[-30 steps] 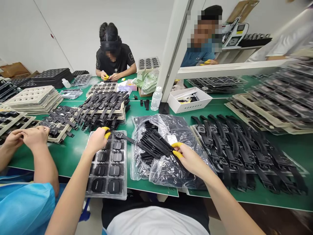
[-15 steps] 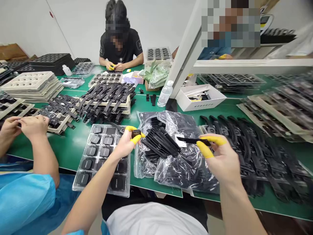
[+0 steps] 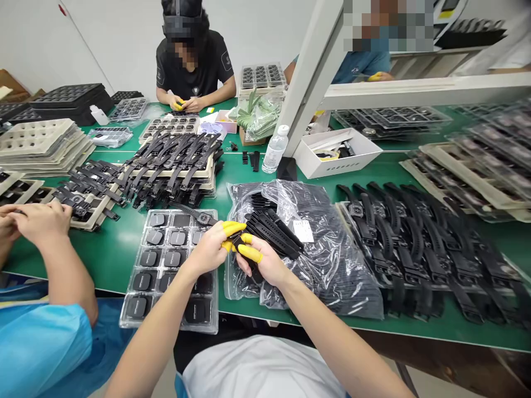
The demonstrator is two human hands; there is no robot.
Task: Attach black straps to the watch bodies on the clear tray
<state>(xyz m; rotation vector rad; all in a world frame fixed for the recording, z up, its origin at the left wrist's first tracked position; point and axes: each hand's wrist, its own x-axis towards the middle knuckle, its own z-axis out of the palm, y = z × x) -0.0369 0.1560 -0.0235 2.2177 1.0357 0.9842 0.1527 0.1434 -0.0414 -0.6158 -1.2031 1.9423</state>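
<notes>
In the head view, the left hand [image 3: 210, 249] and right hand [image 3: 267, 261] pinch a dark watch part [image 3: 237, 240] between yellow-covered fingertips above the strap bag [image 3: 332, 282]'s left side, probably steadying it from both sides. Left of the bag, a compartmented tray [image 3: 214, 316] keeps square blocks [image 3: 196, 310] apart; loose straps [image 3: 274, 235] lie on the bag, seemingly for easy reach. Behind it stands a bottle [image 3: 275, 152].

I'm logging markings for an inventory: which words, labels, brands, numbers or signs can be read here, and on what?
"W", seemingly: chest of the black shirt.
Sleeve patch: too small.
White box: printed row, too blurred.
White label on plastic bag: too small.
Square pieces in clear tray: light lettering, too small.
Bottle label: too blurred.
Held black part: none readable.
</notes>
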